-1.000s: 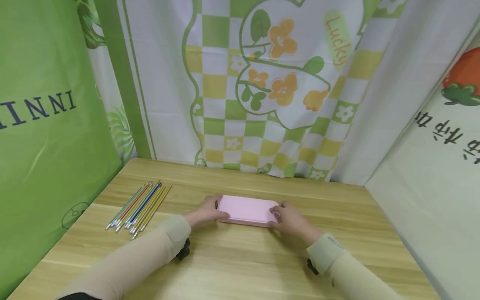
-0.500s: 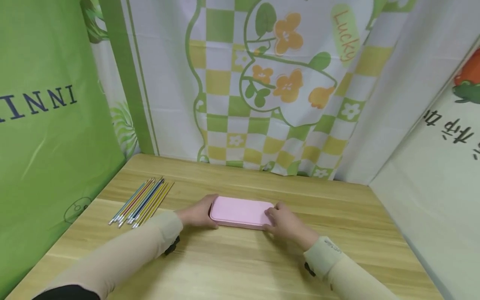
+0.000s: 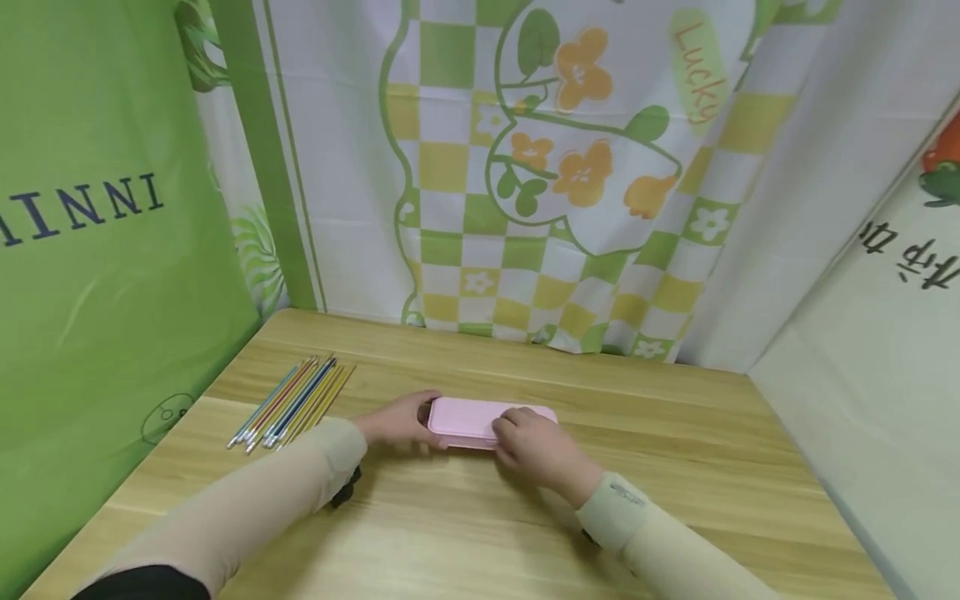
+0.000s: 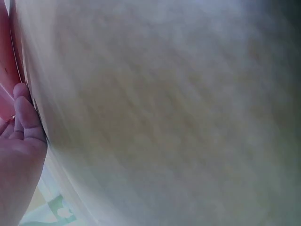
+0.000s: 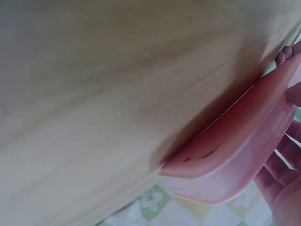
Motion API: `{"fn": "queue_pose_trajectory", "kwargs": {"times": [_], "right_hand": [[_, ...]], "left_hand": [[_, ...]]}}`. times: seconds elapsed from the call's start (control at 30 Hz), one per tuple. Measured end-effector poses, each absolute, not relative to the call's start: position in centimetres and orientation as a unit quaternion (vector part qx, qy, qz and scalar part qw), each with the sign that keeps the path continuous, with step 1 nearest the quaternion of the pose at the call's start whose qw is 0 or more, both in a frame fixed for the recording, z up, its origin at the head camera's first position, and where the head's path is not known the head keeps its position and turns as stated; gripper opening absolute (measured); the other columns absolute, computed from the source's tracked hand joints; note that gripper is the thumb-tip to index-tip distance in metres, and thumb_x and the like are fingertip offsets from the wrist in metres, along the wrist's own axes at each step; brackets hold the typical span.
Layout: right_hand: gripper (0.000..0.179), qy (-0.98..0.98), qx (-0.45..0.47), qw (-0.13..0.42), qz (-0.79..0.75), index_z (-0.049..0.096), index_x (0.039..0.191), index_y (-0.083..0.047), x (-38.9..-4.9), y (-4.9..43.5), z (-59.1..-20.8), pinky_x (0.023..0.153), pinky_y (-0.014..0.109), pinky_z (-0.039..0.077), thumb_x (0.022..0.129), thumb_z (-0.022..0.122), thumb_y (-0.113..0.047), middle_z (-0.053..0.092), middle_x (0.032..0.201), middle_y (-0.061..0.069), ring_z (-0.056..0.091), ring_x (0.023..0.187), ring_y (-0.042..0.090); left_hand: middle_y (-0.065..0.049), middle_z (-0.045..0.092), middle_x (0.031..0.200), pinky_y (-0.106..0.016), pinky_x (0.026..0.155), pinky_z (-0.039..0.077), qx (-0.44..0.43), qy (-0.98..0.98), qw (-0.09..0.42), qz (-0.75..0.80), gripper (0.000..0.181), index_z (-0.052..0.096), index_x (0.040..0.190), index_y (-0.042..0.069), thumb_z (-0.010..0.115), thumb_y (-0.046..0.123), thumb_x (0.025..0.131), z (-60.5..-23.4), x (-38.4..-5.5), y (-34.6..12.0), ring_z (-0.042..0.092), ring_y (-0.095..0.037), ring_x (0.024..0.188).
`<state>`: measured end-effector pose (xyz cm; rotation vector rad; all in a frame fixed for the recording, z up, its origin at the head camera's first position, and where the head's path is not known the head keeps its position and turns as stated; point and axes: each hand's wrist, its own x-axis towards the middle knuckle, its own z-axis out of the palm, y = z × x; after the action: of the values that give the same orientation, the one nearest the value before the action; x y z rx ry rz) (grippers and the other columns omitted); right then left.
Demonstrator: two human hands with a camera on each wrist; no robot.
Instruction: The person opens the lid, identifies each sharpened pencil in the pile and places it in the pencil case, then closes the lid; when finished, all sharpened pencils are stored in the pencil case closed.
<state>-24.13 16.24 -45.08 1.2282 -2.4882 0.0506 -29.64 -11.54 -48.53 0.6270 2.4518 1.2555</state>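
Note:
A pink pencil case [image 3: 461, 417] lies lengthwise on the wooden table, its lid looking shut. My left hand [image 3: 400, 421] grips the left end, thumb at the front corner and fingers behind. In the left wrist view, that hand's curled fingers [image 4: 26, 113] touch the case [image 4: 4, 66] at the edge of the picture. My right hand [image 3: 542, 448] holds the case right of its middle, fingers over the lid and thumb hidden in the head view. The right wrist view has the thumb on the lid's edge and the case's reddish side [image 5: 230, 127] facing the camera.
Several pencils [image 3: 296, 404] in yellow, blue and red lie side by side on the table [image 3: 420, 533], left of the case. A patterned curtain [image 3: 480, 200] hangs behind the table. Green cloth [image 3: 97, 333] stands at the left, white cloth [image 3: 892, 400] at the right.
My right hand has slid left from the case's right end towards its middle. The left hand has shifted its hold at the left end. The pencils lie as before.

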Motion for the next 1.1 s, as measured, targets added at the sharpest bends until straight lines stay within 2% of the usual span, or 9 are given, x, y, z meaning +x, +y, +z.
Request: {"fn": "queue_pose_trajectory", "kwargs": {"times": [0.13,0.23,0.33,0.43,0.6,0.7,0.8,0.93,1.1], "right_hand": [[0.014,-0.857,0.459,0.234,-0.027,0.063,0.091,-0.005,-24.4,15.3,-44.8,0.072,0.034,0.059,0.088,0.075,-0.01,0.067,0.085,0.006,0.069,0.08,0.023],[0.016,-0.842,0.47,0.253,-0.075,0.065,0.103,-0.002,-24.5,14.6,-44.5,0.063,0.032,0.059,0.09,0.073,-0.006,0.066,0.082,0.007,0.068,0.073,0.021],[0.029,-0.831,0.471,0.264,-0.132,0.065,0.119,0.0,-24.5,14.1,-44.3,0.056,0.03,0.057,0.092,0.072,-0.007,0.065,0.081,0.008,0.066,0.069,0.019],[0.035,-0.821,0.47,0.272,-0.174,0.065,0.126,-0.001,-24.5,14.0,-44.2,0.053,0.027,0.056,0.092,0.072,-0.01,0.064,0.081,0.009,0.064,0.066,0.017],[0.034,-0.826,0.477,0.243,-0.175,0.061,0.127,-0.003,-24.8,14.2,-43.6,0.054,0.028,0.057,0.095,0.07,-0.011,0.064,0.085,0.01,0.065,0.068,0.019],[0.037,-0.857,0.472,0.183,-0.095,0.058,0.129,-0.004,-25.2,14.5,-42.6,0.061,0.034,0.06,0.094,0.071,-0.008,0.069,0.093,0.013,0.069,0.075,0.023],[0.041,-0.884,0.446,0.142,0.008,0.059,0.131,-0.005,-25.8,15.0,-41.8,0.068,0.039,0.061,0.093,0.072,-0.003,0.072,0.105,0.014,0.07,0.079,0.027],[0.031,-0.889,0.412,0.188,0.065,0.068,0.124,-0.005,-26.9,15.6,-41.7,0.069,0.04,0.061,0.094,0.07,0.0,0.072,0.109,0.014,0.071,0.082,0.028],[0.02,-0.886,0.378,0.26,0.07,0.074,0.112,-0.003,-28.6,15.3,-41.7,0.073,0.04,0.059,0.092,0.071,0.001,0.07,0.101,0.012,0.068,0.088,0.028]], "left_hand": [[-0.031,0.05,0.145,-0.054,0.112,0.04,0.211,0.861,0.157,0.435,0.095,0.037,0.151,-0.012,0.087,0.02,0.077,-48.2,-30.0,-12.0,0.053,-0.043,0.129],[-0.028,0.053,0.144,-0.055,0.111,0.041,0.197,0.864,0.162,0.433,0.092,0.04,0.152,-0.009,0.086,0.024,0.079,-47.8,-30.2,-12.6,0.054,-0.04,0.127],[-0.026,0.056,0.142,-0.052,0.102,0.049,0.188,0.862,0.179,0.436,0.089,0.041,0.152,-0.008,0.084,0.027,0.082,-47.5,-30.4,-12.8,0.062,-0.035,0.116],[-0.022,0.057,0.141,-0.043,0.094,0.052,0.187,0.865,0.189,0.426,0.089,0.043,0.152,-0.006,0.083,0.032,0.083,-47.3,-30.7,-12.8,0.064,-0.025,0.104],[-0.019,0.059,0.139,-0.04,0.091,0.053,0.19,0.865,0.198,0.421,0.092,0.043,0.154,-0.001,0.087,0.031,0.08,-47.3,-30.9,-12.8,0.063,-0.021,0.101],[-0.02,0.058,0.14,-0.049,0.102,0.049,0.206,0.859,0.205,0.422,0.095,0.041,0.154,-0.003,0.09,0.021,0.075,-47.4,-30.4,-13.1,0.062,-0.031,0.113],[-0.024,0.051,0.148,-0.053,0.115,0.037,0.22,0.85,0.209,0.431,0.108,0.029,0.158,-0.004,0.092,0.013,0.072,-47.5,-29.8,-13.2,0.052,-0.039,0.131],[-0.026,0.049,0.15,-0.052,0.114,0.038,0.23,0.838,0.204,0.451,0.115,0.019,0.16,-0.006,0.091,0.005,0.071,-47.5,-29.2,-13.0,0.053,-0.04,0.131],[-0.018,0.063,0.131,-0.048,0.104,0.049,0.242,0.842,0.179,0.449,0.099,0.039,0.151,-0.007,0.091,0.002,0.067,-47.8,-28.8,-12.4,0.064,-0.029,0.112]]}}
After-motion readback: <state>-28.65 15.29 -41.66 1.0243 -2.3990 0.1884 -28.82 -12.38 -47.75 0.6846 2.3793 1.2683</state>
